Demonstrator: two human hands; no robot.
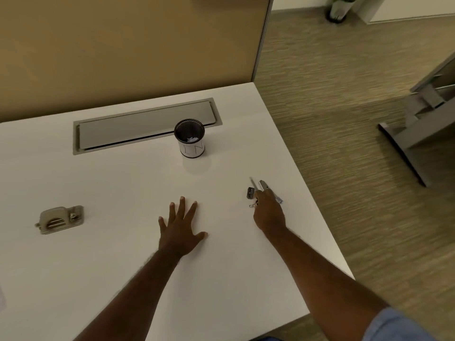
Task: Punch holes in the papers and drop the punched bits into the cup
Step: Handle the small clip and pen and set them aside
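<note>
The cup point(189, 139), black mesh with a white label, stands upright at the back middle of the white desk point(110, 254), with white bits in its bottom. My left hand point(181, 230) lies flat on the desk, fingers spread, holding nothing. Near the right edge my right hand point(268, 212) has its fingers curled over a small silver hand punch point(264, 185) with a black part, which lies on the desk. I cannot tell a white sheet apart from the white desk top under my hands. A beige metal desk punch point(59, 219) sits far left.
A grey cable hatch point(138, 129) is set into the desk behind the cup. A tan partition point(123, 45) rises at the back. The desk's right edge point(310, 183) drops to carpet, where a grey furniture base point(413, 129) stands. A white scrap point(1, 299) shows at the far left.
</note>
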